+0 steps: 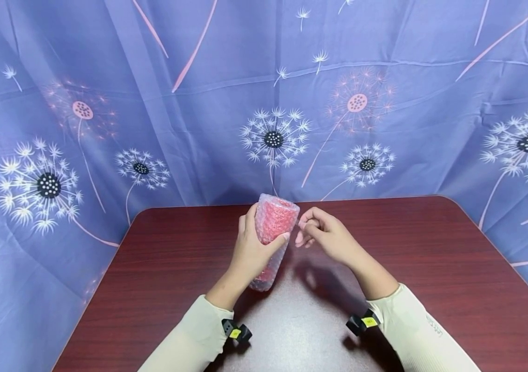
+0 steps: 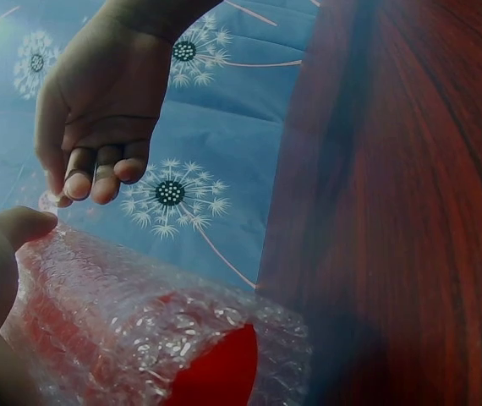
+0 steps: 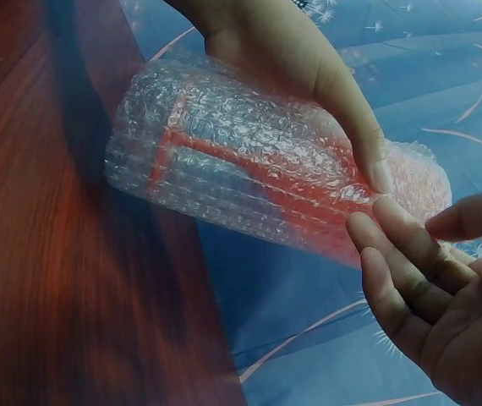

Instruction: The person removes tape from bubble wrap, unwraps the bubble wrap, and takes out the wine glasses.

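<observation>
Grips with the left hand (image 1: 251, 250) a long, clear bubble-wrapped bundle (image 1: 275, 219), with fingers curled round the left side and thumb pressed against the right. Shows through the plastic a red, stemmed shape (image 3: 296, 190), flared toward the far end and slender toward the near one. Tilts the bundle over the middle of a dark red-brown, wood-grained counter (image 1: 166, 268), close to the far edge; cannot tell of any contact at the near end. Holds the right hand (image 1: 326, 235) just right of the flared end, with fingers bent; cannot tell of any pinch on the wrap there. Wears a pale cream left sleeve (image 1: 185, 336) and a matching right sleeve (image 1: 413, 320), the latter with dark lettering too small to read. Carries at the wrists black strapped devices (image 1: 356, 325) with bright yellow labels (image 1: 369, 322), bearing tiny, unreadable marks. Faces a blue-violet cloth backdrop (image 1: 208, 129), printed with white and pink dandelions.
</observation>
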Available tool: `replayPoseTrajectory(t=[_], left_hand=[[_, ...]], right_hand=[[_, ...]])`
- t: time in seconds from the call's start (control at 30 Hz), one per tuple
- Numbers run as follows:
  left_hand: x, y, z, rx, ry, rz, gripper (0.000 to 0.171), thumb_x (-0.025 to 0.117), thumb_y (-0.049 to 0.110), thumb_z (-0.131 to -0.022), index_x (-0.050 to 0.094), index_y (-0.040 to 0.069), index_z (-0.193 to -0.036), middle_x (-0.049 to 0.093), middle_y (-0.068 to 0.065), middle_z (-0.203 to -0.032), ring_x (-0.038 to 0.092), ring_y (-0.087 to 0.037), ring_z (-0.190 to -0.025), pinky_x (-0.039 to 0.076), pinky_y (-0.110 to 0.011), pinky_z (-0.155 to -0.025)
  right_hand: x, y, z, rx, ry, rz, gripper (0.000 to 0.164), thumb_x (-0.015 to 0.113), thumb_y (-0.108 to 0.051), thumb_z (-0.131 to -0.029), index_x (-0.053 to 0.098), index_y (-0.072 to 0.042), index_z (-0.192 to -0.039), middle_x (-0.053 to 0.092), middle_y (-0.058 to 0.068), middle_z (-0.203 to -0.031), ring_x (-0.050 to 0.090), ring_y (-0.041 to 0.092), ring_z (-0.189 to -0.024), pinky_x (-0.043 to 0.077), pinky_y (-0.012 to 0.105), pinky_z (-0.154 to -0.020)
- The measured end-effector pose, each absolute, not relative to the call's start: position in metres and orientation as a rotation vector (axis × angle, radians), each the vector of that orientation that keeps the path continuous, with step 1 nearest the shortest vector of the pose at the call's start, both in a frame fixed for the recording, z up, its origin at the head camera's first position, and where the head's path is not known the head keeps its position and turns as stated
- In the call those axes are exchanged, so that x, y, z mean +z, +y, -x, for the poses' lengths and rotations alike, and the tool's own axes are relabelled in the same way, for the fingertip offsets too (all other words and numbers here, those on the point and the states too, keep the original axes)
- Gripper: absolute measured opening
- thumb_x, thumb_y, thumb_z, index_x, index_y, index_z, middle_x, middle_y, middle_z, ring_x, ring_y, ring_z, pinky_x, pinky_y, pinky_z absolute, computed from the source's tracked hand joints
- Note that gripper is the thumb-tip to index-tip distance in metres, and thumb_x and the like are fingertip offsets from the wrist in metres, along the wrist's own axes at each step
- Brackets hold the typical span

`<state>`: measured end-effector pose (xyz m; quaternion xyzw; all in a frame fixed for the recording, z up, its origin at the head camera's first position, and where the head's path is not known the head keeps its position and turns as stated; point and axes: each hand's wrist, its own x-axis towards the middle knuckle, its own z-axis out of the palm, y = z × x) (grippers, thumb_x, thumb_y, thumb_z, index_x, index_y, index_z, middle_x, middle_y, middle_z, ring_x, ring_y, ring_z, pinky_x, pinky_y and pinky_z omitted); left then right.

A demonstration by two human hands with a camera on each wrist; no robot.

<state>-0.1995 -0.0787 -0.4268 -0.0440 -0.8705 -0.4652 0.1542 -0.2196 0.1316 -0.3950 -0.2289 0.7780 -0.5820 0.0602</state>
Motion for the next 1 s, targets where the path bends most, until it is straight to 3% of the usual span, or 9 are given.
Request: replayPoseTrajectory(t=[0.27, 0.53, 1.0], left_hand=[[-0.4277, -0.0784, 0.1998, -1.332, -2.507, 0.119, 0.1, 0.083, 0.047, -0.077, 0.028, 0.025, -0.157, 0.046, -0.009, -0.139, 0.061, -0.031, -0.113, 0.054, -0.049, -0.093], [-0.4271, -0.0773, 0.1981, -1.331, -2.505, 0.129, 0.103, 0.085, 0.048, -0.076, 0.027, 0.026, -0.158, 0.045, -0.01, -0.139, 0.06, -0.032, -0.114, 0.053, -0.049, -0.094], [-0.4262, -0.076, 0.197, -1.293, -2.502, 0.115, 0.105, 0.085, 0.051, -0.074, 0.028, 0.024, -0.158, 0.046, -0.011, -0.14, 0.059, -0.031, -0.116, 0.052, -0.049, -0.095]], right_hand=[[-0.3969, 0.1314, 0.2209, -1.748, 2.396, 0.686, 0.016, 0.064, -0.014, -0.1, 0.055, -0.001, -0.102, 0.066, 0.011, -0.069, 0.072, 0.022, -0.064, 0.061, 0.044, -0.069], [-0.3964, 0.1292, 0.2197, -1.76, 2.341, 0.675, 0.015, 0.057, -0.012, -0.103, 0.054, 0.003, -0.108, 0.071, 0.02, -0.081, 0.074, 0.039, -0.076, 0.062, 0.043, -0.07], [-0.3969, 0.13, 0.2176, -1.742, 2.251, 0.773, 0.019, 0.045, -0.007, -0.106, 0.049, 0.008, -0.117, 0.071, 0.027, -0.095, 0.074, 0.029, -0.082, 0.062, 0.036, -0.075]])
